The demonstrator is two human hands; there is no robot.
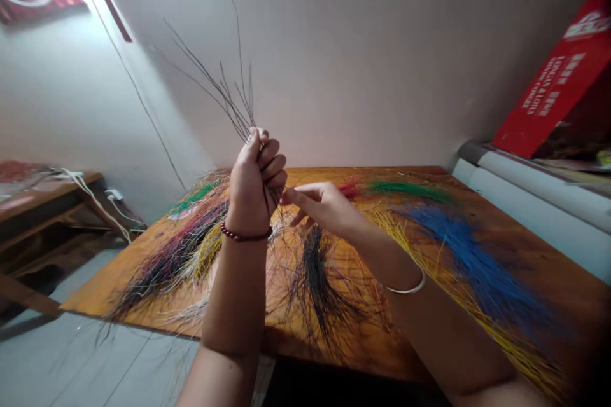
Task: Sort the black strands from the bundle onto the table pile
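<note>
Left hand (255, 181) is raised above the wooden table (525, 248), fist closed around a bunch of thin dark strands (229, 98) fanning upward. Right hand (322, 203) sits just beside it, fingers pinched at the bunch's lower end. Blue strands (477, 261) lie on the table.

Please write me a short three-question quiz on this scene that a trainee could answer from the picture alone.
1. True or false: the left hand holds a bunch of thin dark strands upright in a closed fist.
2. Which colour of strands lies farthest to the right on the wooden table? A) blue B) white C) orange
3. Fill in: the right hand reaches toward the left hand with its ____ pinched together.

Key: 1 true; 2 A, the blue strands; 3 fingertips.
</note>
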